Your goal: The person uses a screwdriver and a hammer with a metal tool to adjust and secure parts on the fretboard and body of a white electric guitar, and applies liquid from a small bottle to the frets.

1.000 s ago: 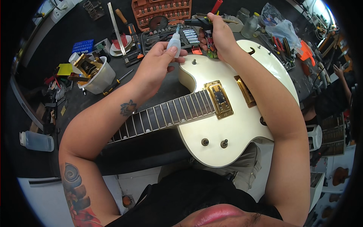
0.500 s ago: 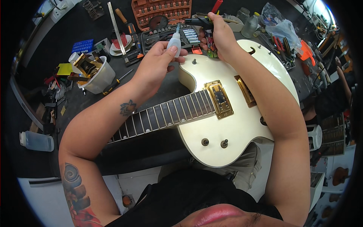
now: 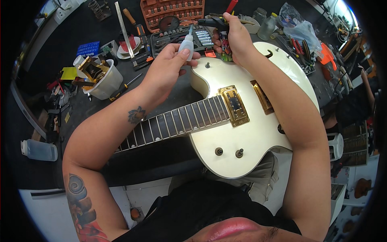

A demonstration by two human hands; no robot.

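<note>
My left hand grips a small translucent squeeze bottle with its thin tip pointing up. My right hand is closed around what looks like a torch lighter, with a black nozzle and a colourful patterned body. The nozzle faces left, a little above and right of the bottle's tip; I see no flame. Below my hands lies a cream electric guitar, its neck running to the left under my left forearm. It has gold-framed pickups; my right forearm covers part of the body.
Behind my hands are an orange socket case and a grey tool tray. A white tub of gold parts and a screwdriver lie left. Pliers, a glass jar and an orange tool sit right.
</note>
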